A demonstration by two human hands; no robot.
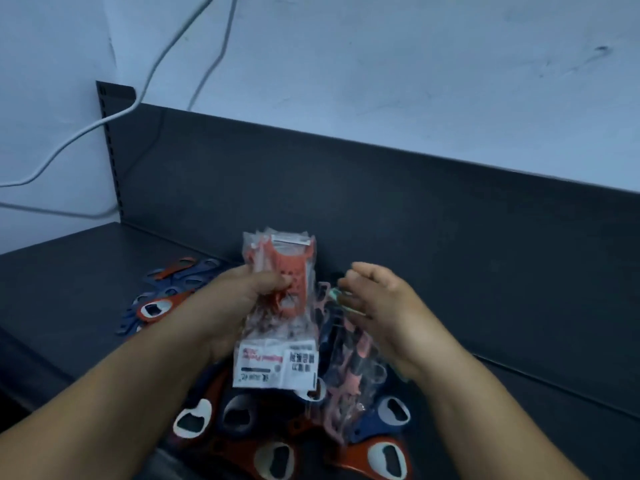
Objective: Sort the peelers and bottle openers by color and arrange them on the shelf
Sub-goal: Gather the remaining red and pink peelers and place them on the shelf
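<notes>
left hand grips red peelers | right hand just beside

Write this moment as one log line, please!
left hand: holds red peelers | right hand: by pink peelers, grip unclear | openers: red and blue, mixed on shelf

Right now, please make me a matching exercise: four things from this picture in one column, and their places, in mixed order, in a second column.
Things
1. orange peeler pack
2. pink peelers
3. white cable
4. orange bottle opener

Places
a. hangs along the wall
b. lies on the shelf, at the bottom edge of the view
c. gripped in the left hand
d. in the pile beside the right hand

Pairs: 1-c, 2-d, 3-a, 4-b
</notes>
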